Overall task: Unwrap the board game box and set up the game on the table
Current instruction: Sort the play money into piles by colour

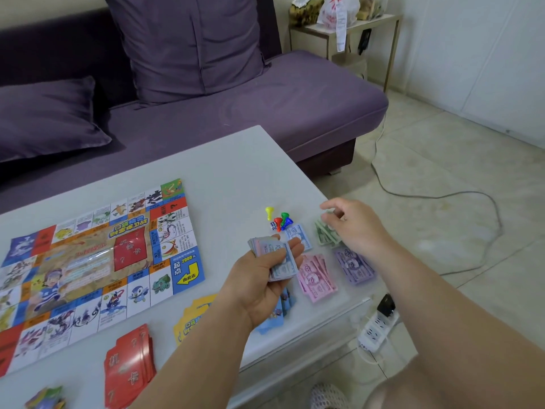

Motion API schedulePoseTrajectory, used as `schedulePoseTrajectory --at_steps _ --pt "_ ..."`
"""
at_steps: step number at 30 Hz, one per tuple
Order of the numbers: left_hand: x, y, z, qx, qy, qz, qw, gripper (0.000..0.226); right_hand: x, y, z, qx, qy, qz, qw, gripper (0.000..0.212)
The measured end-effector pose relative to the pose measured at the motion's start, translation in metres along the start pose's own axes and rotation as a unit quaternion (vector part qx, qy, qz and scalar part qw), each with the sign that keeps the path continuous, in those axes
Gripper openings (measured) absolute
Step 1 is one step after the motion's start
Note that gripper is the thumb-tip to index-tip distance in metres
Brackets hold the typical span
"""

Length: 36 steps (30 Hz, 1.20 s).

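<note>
Far left, the game board (pixel 97 261) lies unfolded flat on the white counter (pixel 236 172). Near the lower edge sits a fanned stack of red cards (pixel 129 367); just right of it are the yellow cards (pixel 191 317), partly hidden by the left forearm. The left hand (pixel 259 278) is palm up above the counter, fingers curled round a thick wad of blue notes (pixel 280 258), thumb pressed on top. Behind it stand four pawns (pixel 278 218) (yellow, red, green, blue) bunched beside a white die (pixel 273 225). Further right the sorted money lies in separate heaps: pink notes (pixel 315 277), then purple notes (pixel 355 265), with green notes (pixel 326 234) beyond them. The right hand (pixel 354 225) hovers over the green heap, thumb and bent forefinger pinching its uppermost note; this area is blurred
</note>
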<state>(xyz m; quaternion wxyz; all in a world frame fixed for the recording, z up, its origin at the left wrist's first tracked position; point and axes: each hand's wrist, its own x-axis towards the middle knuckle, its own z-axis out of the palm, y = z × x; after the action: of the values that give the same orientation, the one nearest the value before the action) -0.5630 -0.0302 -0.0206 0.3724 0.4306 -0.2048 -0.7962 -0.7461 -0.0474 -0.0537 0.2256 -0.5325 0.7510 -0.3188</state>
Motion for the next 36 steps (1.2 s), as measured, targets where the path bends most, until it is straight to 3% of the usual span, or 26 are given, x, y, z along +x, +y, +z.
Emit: schedulePoseTrajectory --at_steps 6,10,15,20,23,26,30,33,36 --pt "0.008 0.002 -0.001 0.070 0.019 0.019 0.997 0.012 0.009 0.004 0.002 -0.165 0.065 0.023 0.984 0.041" --pt "0.012 0.003 0.000 0.078 0.033 0.031 0.996 0.007 0.004 0.001 -0.006 -0.127 0.041 0.034 0.990 0.030" --pt "0.016 0.004 0.000 0.083 0.047 0.030 0.995 0.007 -0.002 -0.001 -0.006 -0.162 -0.016 0.037 0.986 0.021" --pt "0.014 0.005 0.003 0.071 0.050 0.030 0.996 0.006 -0.001 -0.005 -0.001 -0.160 -0.007 0.029 0.987 0.020" --pt "0.014 0.008 0.003 0.064 0.053 0.038 0.996 0.007 -0.006 -0.022 -0.007 -0.008 0.029 -0.001 1.000 0.022" --pt "0.012 0.010 0.005 0.059 0.046 0.038 0.997 0.007 -0.021 -0.048 -0.007 0.161 -0.104 0.018 0.981 0.027" --pt "0.009 0.007 0.004 0.028 0.043 0.011 0.999 0.007 -0.025 -0.052 0.008 0.176 -0.173 0.004 0.969 0.009" --pt "0.008 0.006 0.000 0.009 0.046 -0.008 0.999 0.007 -0.022 -0.051 0.010 0.204 -0.199 0.022 0.958 0.009" --pt "0.008 0.012 -0.004 -0.024 0.058 -0.016 0.998 0.008 -0.015 -0.048 0.004 0.186 -0.155 0.051 0.969 0.017"
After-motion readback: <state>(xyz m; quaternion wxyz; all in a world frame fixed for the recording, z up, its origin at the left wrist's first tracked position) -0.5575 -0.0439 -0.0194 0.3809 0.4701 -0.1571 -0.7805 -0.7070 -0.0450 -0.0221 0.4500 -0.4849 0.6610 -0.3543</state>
